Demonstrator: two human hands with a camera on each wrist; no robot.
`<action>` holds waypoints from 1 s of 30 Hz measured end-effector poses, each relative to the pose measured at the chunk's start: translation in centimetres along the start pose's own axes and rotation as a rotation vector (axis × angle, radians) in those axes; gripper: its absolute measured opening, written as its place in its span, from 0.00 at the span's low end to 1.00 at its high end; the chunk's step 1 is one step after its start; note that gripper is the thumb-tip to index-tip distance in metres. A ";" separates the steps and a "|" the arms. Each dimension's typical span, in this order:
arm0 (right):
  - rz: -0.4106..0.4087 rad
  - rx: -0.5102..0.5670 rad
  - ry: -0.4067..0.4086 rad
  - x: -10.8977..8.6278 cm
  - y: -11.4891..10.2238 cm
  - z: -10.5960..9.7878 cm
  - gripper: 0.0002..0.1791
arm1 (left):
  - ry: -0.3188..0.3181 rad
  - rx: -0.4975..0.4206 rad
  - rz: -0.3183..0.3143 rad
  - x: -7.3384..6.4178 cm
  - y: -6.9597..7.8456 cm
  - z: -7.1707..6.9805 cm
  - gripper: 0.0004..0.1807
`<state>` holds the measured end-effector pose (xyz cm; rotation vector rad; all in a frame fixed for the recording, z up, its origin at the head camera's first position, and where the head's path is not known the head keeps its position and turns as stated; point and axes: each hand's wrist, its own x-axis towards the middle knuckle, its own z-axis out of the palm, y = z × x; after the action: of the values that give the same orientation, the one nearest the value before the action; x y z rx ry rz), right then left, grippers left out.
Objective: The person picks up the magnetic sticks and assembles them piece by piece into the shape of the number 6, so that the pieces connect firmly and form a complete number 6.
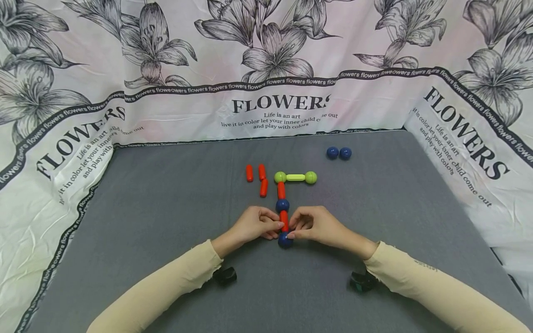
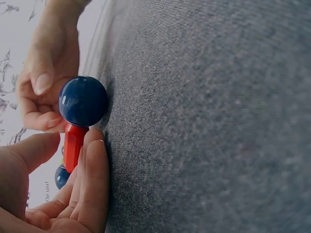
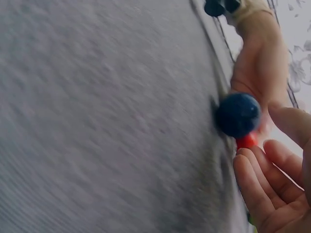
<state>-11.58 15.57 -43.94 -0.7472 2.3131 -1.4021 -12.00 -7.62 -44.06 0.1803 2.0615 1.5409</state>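
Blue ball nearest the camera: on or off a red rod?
On: in the left wrist view, the blue ball meets the red rod with no visible gap.

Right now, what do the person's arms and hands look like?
The left sleeve and right sleeve are long and cream; the right one has dark lettering. The left hand and right hand wear no gloves. Black gadgets sit by both wrists.

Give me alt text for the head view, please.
A person's left hand and right hand flank the near end of a line of alternating red rods and blue balls on grey cloth. At its far end, a green rod lies between two green balls; three loose red rods lie to the left, two blue balls farther right.
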 end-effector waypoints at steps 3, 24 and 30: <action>-0.015 -0.022 0.028 0.5 -0.2 -0.8 0.12 | 0.013 0.028 0.019 -0.4 -0.1 0.0 0.14; -0.030 -0.091 0.186 7.3 -0.9 -5.7 0.14 | 0.107 0.218 0.163 -3.2 -0.9 1.8 0.18; -0.034 -0.129 0.184 9.7 -0.8 -6.5 0.14 | 0.094 0.219 0.166 -3.4 -1.1 2.0 0.18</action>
<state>-22.64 14.16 -40.37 -0.7242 2.5642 -1.3996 -7.95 -7.70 -44.26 0.3763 2.3398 1.4387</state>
